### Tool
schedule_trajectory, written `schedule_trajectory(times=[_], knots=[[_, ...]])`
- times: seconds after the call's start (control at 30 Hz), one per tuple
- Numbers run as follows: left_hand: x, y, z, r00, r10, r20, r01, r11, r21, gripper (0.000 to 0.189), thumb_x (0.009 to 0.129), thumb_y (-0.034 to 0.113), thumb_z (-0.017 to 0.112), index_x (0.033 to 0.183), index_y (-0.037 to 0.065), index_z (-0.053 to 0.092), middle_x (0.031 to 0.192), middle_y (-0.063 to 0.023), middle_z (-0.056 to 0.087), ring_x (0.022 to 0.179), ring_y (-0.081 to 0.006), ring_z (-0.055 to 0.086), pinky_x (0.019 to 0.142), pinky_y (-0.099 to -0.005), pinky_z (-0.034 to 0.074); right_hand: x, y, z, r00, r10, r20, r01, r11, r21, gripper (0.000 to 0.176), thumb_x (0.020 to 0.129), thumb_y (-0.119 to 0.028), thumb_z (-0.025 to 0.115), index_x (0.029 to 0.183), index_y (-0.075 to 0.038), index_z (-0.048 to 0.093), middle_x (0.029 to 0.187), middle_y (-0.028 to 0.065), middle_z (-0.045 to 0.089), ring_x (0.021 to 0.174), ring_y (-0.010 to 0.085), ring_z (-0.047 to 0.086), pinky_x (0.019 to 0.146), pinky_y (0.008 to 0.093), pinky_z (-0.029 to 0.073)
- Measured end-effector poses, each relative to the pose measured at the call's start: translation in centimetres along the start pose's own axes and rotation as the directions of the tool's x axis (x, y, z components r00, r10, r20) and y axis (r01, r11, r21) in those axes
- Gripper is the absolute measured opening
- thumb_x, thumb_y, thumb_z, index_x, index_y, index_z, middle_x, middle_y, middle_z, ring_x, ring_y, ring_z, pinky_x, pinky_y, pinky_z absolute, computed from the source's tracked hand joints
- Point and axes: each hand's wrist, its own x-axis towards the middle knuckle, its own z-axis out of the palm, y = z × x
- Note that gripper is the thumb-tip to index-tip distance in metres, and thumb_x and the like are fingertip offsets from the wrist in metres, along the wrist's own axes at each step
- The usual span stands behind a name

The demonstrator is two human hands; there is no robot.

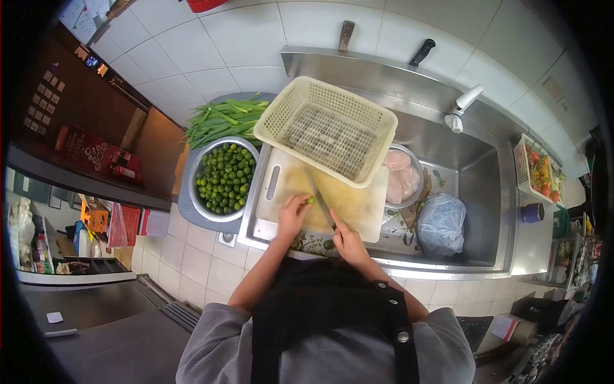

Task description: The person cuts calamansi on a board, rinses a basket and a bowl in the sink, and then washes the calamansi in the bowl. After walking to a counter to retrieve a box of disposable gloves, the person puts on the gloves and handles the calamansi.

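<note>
My left hand pinches a small green lime over the stained white cutting board. My right hand is wrapped around the handle of a knife, whose long blade slants away from me across the board, just right of the lime. A pale plastic basket with mesh sides rests over the board's far end, with nothing visible inside. To the left, a metal bowl is full of small green limes. Green scraps lie near the board's front edge.
Green onions lie behind the lime bowl. Raw chicken fills a bowl right of the board. In the sink sits a tied plastic bag, below a white faucet. Two handles, brown and black, rise behind the backsplash.
</note>
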Motion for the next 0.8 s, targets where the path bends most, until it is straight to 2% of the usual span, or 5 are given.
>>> schedule_trajectory(times=[0.07,0.13,0.33,0.63,0.8], knots=[[0.0,0.1,0.4,0.999,0.003,-0.048,-0.002,1.000,0.013,0.026,0.082,0.000,0.072,0.108,0.001,0.068,0.099,-0.0116,0.065,0.083,-0.0219,0.067,0.069,-0.0304,0.055,-0.2,-0.5,-0.3,0.998,-0.044,-0.050,0.044,0.999,-0.006,0.069,0.084,0.003,0.054,0.150,-0.009,0.037,0.078,0.0146,0.054,0.068,0.0280,0.056,0.071,0.0374,0.049],[0.1,0.3,0.5,0.998,-0.030,-0.050,0.032,0.999,0.027,0.026,0.081,0.001,0.074,0.107,0.001,0.069,0.098,-0.0117,0.065,0.083,-0.0215,0.068,0.070,-0.0308,0.055,-0.7,-1.4,-0.9,1.000,0.024,0.013,-0.023,0.998,-0.065,0.067,0.088,-0.002,0.054,0.152,-0.012,0.034,0.095,0.0251,0.059,0.072,0.0365,0.061,0.073,0.0440,0.050],[0.6,0.8,0.5,0.996,-0.005,-0.084,0.008,0.999,0.037,0.024,0.078,0.003,0.077,0.100,0.000,0.070,0.095,-0.0124,0.066,0.076,-0.0233,0.068,0.066,-0.0320,0.055,-1.4,-2.4,-1.4,0.995,0.084,0.060,-0.078,0.993,-0.093,0.067,0.089,-0.004,0.056,0.151,-0.018,0.035,0.090,0.0290,0.057,0.078,0.0452,0.061,0.074,0.0502,0.050],[1.0,0.4,0.5,0.996,0.026,-0.083,-0.020,0.998,0.065,0.024,0.076,0.004,0.079,0.098,0.000,0.070,0.091,-0.0133,0.066,0.074,-0.0246,0.068,0.065,-0.0320,0.055,-2.0,-2.7,-1.5,0.995,0.094,0.039,-0.084,0.975,-0.206,0.069,0.085,0.000,0.058,0.149,-0.018,0.040,0.084,0.0220,0.055,0.073,0.0382,0.059,0.073,0.0450,0.049],[1.0,-0.1,0.8,0.995,0.040,-0.090,-0.037,0.999,0.036,0.025,0.074,0.003,0.080,0.096,-0.001,0.071,0.090,-0.0136,0.066,0.073,-0.0252,0.067,0.064,-0.0325,0.054,-1.8,-2.9,-2.1,0.989,0.118,0.084,-0.100,0.977,-0.190,0.069,0.087,-0.003,0.057,0.151,-0.018,0.036,0.086,0.0259,0.056,0.075,0.0431,0.060,0.072,0.0489,0.050]])
